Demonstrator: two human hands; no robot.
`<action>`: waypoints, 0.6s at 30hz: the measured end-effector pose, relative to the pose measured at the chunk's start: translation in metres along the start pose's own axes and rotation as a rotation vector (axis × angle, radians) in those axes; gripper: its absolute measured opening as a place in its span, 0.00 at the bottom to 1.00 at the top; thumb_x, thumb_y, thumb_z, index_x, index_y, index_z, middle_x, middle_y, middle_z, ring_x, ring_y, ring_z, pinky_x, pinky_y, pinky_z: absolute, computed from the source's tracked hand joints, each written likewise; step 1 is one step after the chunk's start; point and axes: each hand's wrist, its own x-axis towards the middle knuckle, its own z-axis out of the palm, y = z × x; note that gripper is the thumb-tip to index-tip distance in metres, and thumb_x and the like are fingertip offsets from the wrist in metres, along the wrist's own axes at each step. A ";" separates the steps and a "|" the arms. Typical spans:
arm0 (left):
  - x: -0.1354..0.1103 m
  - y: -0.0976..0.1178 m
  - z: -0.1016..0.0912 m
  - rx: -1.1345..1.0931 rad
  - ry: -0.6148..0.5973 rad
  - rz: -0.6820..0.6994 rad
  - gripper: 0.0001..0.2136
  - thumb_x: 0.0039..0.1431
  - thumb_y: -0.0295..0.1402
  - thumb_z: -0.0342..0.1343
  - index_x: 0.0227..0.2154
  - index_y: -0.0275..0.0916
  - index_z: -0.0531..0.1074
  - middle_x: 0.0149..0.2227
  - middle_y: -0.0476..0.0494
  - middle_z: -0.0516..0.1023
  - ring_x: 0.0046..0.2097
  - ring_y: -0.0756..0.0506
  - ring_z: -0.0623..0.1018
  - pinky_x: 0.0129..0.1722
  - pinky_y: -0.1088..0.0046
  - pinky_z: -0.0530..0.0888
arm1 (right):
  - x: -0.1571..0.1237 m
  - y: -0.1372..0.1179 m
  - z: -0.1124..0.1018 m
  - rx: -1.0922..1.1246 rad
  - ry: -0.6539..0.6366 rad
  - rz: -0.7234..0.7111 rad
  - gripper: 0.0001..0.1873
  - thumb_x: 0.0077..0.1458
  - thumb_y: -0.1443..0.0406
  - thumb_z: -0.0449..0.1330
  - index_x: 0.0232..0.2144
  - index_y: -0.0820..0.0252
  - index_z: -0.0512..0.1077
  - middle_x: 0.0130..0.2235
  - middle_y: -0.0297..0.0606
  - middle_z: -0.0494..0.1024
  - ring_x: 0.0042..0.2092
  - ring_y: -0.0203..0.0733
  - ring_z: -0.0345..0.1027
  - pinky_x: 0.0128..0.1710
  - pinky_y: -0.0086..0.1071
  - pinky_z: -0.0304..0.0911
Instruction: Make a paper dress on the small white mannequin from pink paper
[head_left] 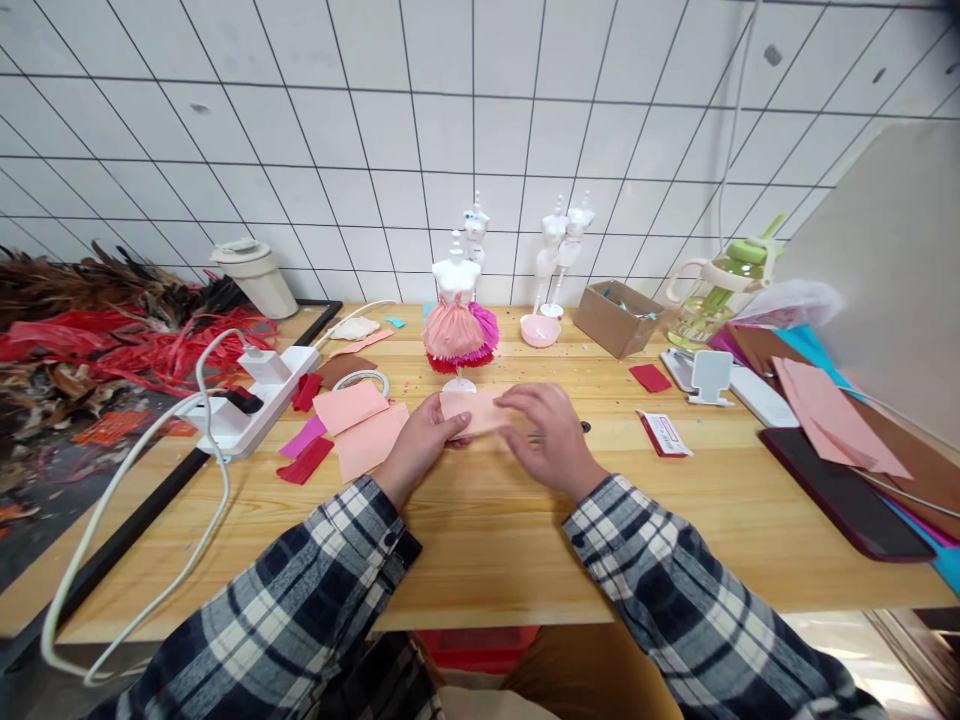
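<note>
My left hand (421,445) pinches a small peach-pink piece of crepe paper (474,412) at its left end, thumb on top. My right hand (551,435) is curled at the paper's right end, slightly blurred, its fingers on that edge and the thumb lower down. Part of a dark tool (585,427) shows beside the right hand; the rest of it is hidden. Just behind the paper stands a small white dress form (456,280) wearing a ruffled skirt (454,330) in peach, magenta and red. More peach sheets (351,407) lie left of my left hand.
A white power strip (259,400) with cables, a tape roll (362,380) and red paper scraps (306,460) are on the left. Further back are bare dress forms (551,245), a pink bowl (540,330) and a cardboard box (616,318). A jug (712,300) and phone (846,492) are right.
</note>
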 end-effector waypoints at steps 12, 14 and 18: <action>-0.006 0.005 -0.002 0.757 0.147 0.307 0.19 0.50 0.36 0.60 0.46 0.38 0.68 0.38 0.43 0.75 0.41 0.43 0.75 0.44 0.62 0.70 | 0.002 0.003 0.012 -0.317 -0.516 -0.014 0.11 0.61 0.60 0.54 0.35 0.54 0.77 0.35 0.37 0.78 0.41 0.41 0.64 0.43 0.38 0.48; -0.008 0.012 -0.005 0.991 0.105 0.504 0.13 0.54 0.36 0.58 0.41 0.38 0.72 0.38 0.43 0.76 0.43 0.43 0.73 0.46 0.63 0.68 | 0.001 0.006 0.012 -0.302 -0.577 0.010 0.11 0.61 0.61 0.55 0.35 0.53 0.78 0.35 0.37 0.78 0.41 0.41 0.64 0.42 0.37 0.49; -0.012 0.017 -0.002 1.192 -0.326 0.594 0.08 0.57 0.38 0.56 0.32 0.40 0.76 0.32 0.45 0.77 0.38 0.45 0.74 0.41 0.68 0.68 | -0.001 0.009 0.011 -0.259 -0.595 0.041 0.11 0.60 0.60 0.56 0.36 0.53 0.78 0.38 0.37 0.77 0.42 0.41 0.65 0.43 0.35 0.52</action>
